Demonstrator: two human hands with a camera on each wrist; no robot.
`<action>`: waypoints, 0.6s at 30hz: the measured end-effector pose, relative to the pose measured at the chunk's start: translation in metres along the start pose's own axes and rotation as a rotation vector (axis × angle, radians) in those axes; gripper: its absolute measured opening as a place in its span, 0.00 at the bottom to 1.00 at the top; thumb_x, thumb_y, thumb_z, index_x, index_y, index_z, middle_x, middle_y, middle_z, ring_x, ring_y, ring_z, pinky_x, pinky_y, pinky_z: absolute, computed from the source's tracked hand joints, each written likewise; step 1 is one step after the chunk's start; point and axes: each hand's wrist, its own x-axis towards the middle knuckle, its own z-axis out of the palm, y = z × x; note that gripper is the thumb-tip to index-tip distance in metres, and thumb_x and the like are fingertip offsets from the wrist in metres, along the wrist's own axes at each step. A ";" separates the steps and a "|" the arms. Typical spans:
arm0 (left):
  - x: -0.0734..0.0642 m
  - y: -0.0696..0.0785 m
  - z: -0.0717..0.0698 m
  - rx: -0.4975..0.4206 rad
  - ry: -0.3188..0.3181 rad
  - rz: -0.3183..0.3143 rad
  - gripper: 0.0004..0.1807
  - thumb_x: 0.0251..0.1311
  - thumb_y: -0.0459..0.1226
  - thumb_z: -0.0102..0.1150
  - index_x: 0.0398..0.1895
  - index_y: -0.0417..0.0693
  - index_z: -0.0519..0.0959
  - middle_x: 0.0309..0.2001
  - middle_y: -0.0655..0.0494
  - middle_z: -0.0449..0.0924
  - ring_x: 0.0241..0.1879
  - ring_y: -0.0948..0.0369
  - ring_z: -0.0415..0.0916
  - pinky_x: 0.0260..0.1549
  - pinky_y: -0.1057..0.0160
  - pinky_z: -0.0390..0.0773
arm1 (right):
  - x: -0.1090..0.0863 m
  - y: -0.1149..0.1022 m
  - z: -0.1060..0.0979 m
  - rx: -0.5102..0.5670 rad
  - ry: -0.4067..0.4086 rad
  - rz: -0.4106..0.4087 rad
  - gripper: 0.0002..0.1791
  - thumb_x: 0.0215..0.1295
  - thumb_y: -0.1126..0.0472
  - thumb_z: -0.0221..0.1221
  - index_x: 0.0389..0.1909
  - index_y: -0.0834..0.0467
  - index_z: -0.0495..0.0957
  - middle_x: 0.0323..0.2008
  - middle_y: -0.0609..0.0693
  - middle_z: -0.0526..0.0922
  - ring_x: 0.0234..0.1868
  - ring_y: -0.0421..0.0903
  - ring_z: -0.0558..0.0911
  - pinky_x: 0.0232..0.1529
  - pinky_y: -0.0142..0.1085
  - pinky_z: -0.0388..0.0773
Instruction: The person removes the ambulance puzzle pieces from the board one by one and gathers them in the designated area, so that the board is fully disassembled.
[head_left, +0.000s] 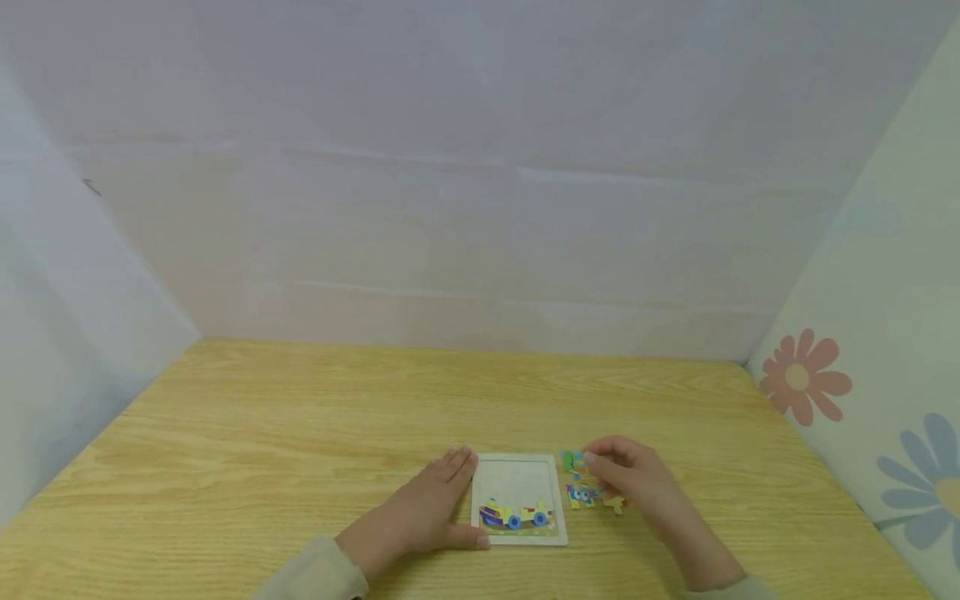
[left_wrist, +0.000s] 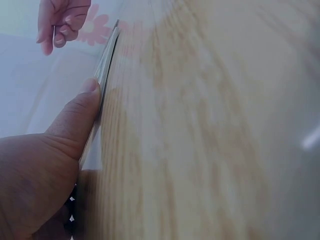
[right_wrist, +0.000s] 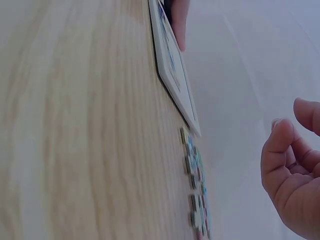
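Observation:
A white-framed jigsaw tray [head_left: 517,543] lies flat on the table, with a row of joined pieces [head_left: 514,518] along its lower part showing a vehicle with blue wheels. My left hand [head_left: 435,508] rests against the tray's left side, fingers stretched along the edge and thumb at the lower corner. Several loose jigsaw pieces [head_left: 581,497] lie just right of the tray. Over them hovers my right hand [head_left: 633,479], its fingers bent. The right wrist view shows a gap between its thumb [right_wrist: 277,145] and a finger, with nothing seen between them; the palm is partly hidden.
The wooden table [head_left: 337,408] stretches behind the tray and to both sides. A pale wall [head_left: 480,250] stands along its back edge. The right wall bears a printed red flower [head_left: 797,377] and a blue one [head_left: 930,475].

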 end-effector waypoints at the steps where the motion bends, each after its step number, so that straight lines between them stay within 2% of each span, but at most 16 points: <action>1: 0.000 0.000 0.000 -0.001 0.001 0.000 0.59 0.47 0.69 0.50 0.70 0.36 0.50 0.72 0.41 0.46 0.71 0.47 0.44 0.68 0.48 0.51 | 0.000 0.000 0.002 0.002 -0.015 -0.013 0.22 0.64 0.55 0.56 0.48 0.71 0.71 0.33 0.52 0.78 0.30 0.44 0.75 0.32 0.34 0.78; 12: 0.000 0.000 0.001 0.001 0.003 0.002 0.58 0.47 0.69 0.50 0.70 0.35 0.50 0.72 0.41 0.46 0.71 0.47 0.45 0.68 0.48 0.51 | 0.002 -0.005 0.035 -0.005 -0.133 -0.021 0.20 0.62 0.56 0.59 0.45 0.70 0.73 0.28 0.49 0.75 0.28 0.41 0.73 0.31 0.31 0.78; 15: 0.000 0.000 0.001 0.000 0.005 -0.002 0.58 0.47 0.69 0.51 0.70 0.35 0.51 0.72 0.41 0.46 0.71 0.47 0.45 0.68 0.48 0.51 | 0.006 -0.005 0.044 -0.049 -0.170 -0.048 0.19 0.61 0.56 0.60 0.44 0.68 0.74 0.29 0.49 0.76 0.30 0.42 0.75 0.30 0.31 0.79; 18: 0.000 0.001 0.001 0.000 0.015 0.000 0.58 0.46 0.69 0.51 0.70 0.35 0.51 0.71 0.40 0.47 0.71 0.46 0.45 0.67 0.48 0.52 | 0.009 -0.007 0.052 -0.142 -0.199 -0.096 0.17 0.60 0.56 0.60 0.43 0.65 0.76 0.31 0.49 0.77 0.32 0.43 0.75 0.29 0.30 0.78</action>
